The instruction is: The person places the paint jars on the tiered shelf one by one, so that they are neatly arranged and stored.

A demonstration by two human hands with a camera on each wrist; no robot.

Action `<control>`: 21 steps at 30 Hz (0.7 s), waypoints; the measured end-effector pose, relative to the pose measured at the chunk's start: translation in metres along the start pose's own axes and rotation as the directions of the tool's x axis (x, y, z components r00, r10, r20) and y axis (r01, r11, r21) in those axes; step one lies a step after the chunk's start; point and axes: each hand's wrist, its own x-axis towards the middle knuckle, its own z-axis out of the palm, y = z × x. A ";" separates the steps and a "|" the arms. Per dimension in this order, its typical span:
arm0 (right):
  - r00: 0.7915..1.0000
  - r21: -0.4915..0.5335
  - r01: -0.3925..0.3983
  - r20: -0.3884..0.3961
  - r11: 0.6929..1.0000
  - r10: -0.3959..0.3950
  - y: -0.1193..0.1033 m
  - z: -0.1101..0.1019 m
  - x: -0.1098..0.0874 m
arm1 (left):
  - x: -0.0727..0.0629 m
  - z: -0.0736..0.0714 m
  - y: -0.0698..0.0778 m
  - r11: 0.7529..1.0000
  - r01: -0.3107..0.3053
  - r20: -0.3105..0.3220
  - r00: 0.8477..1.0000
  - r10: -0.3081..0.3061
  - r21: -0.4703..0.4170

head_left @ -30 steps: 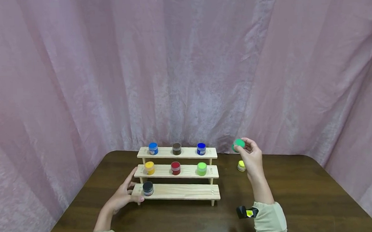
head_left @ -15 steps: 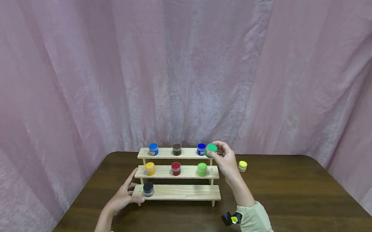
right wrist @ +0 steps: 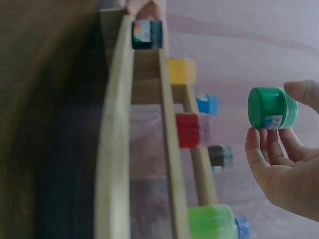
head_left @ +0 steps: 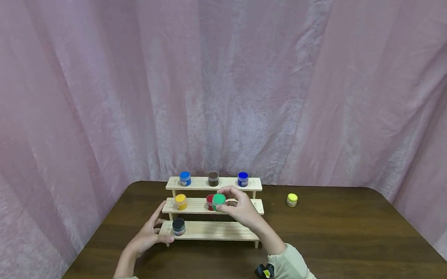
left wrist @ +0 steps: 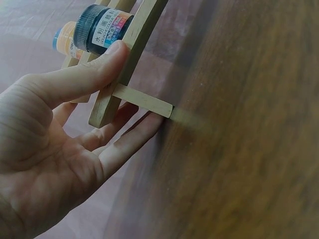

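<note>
A three-tier wooden rack [head_left: 220, 231] stands on the table. My left hand [head_left: 144, 239] grips its left end, thumb on the lowest board's front edge beside a black paint jar [left wrist: 102, 31] and fingers beneath the board. My right hand [head_left: 244, 210] pinches a green paint jar [right wrist: 269, 108] between thumb and fingertips. It is held in the air above the rack, in front of a red paint jar [right wrist: 188, 130] on the middle tier. In the head view the right hand covers the light green jar [right wrist: 209, 222]; the right wrist view shows it on the middle board.
An orange-yellow jar [head_left: 181, 202] sits at the middle tier's left. On the top tier stand a light blue jar [head_left: 185, 179], a brown jar [head_left: 213, 179] and a dark blue jar [head_left: 243, 179]. A yellow jar [head_left: 292, 200] stands on the table right of the rack.
My right hand has carried the green paint jar leftward from beside the yellow jar, past the dark blue jar, to over the rack's middle. The left hand has stayed on the rack.
</note>
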 end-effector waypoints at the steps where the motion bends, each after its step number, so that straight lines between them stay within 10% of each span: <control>1: 1.000 -0.003 -0.005 0.018 1.000 0.005 0.002 0.003 -0.001 | 0.000 0.000 0.000 1.000 -0.002 0.006 1.000 0.002 -0.007; 21: 0.970 -0.229 -0.002 0.236 0.973 0.058 0.040 0.020 0.002 | 0.000 -0.001 -0.001 0.996 -0.024 0.054 0.998 0.028 -0.087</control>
